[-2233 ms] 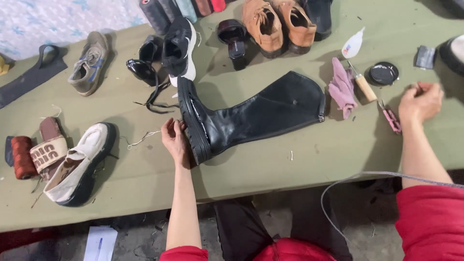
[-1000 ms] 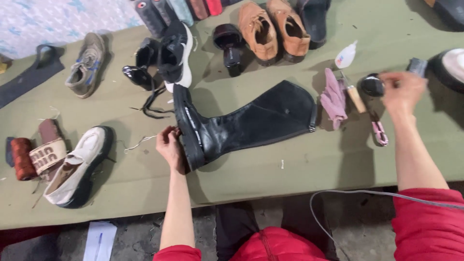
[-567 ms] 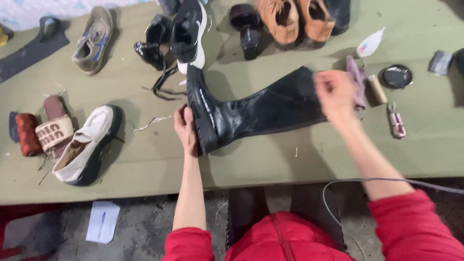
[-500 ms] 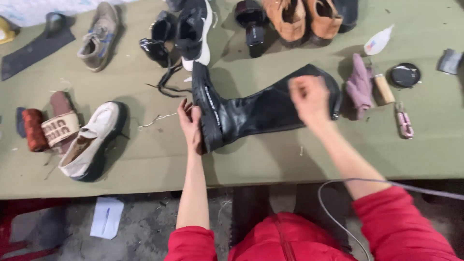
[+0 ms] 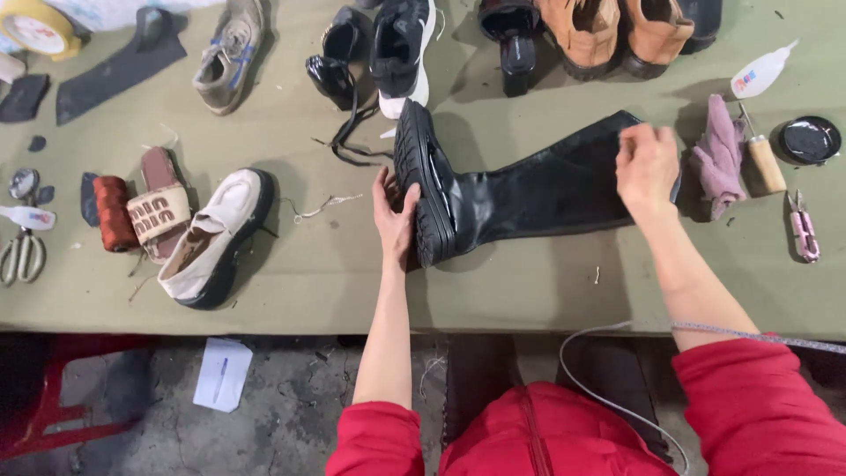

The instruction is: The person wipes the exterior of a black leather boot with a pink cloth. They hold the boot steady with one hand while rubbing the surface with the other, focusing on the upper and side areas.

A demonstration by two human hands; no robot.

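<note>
Lying flat: a tall black boot (image 5: 520, 189) rests on its side on the green table (image 5: 529, 291), near the middle, the sole turned to the left and the long shaft running to the right.
Boot surface: black leather with a soft shine; it wrinkles at the ankle, and the shaft is flat and wide.
Boot sole: thick, dark and ribbed, standing almost upright and facing the left hand.
Boot top: the open end of the shaft lies at the right, just beside a pink cloth (image 5: 718, 154).
Left hand (image 5: 394, 216): it presses against the sole, palm to the tread; the fingers are straight and a little apart, not closed around anything.
Right hand (image 5: 646, 167): it lies on the upper end of the shaft, the fingers bent down together on the leather edge; I cannot tell if they pinch it or only press it.
Sleeves: both arms come from red sleeves at the bottom of the view.
Left of the boot: a cream shoe (image 5: 211, 238) with a dark sole lies well apart, and a reel of rust-red thread (image 5: 112, 211) is further left.
Behind the boot: a black and white sneaker (image 5: 401, 48) almost touches the toe, and brown shoes (image 5: 617, 31) stand further back.
Right side: a wooden-handled tool (image 5: 762, 159), a round black tin (image 5: 809, 139) and small pink snips (image 5: 804, 229).
</note>
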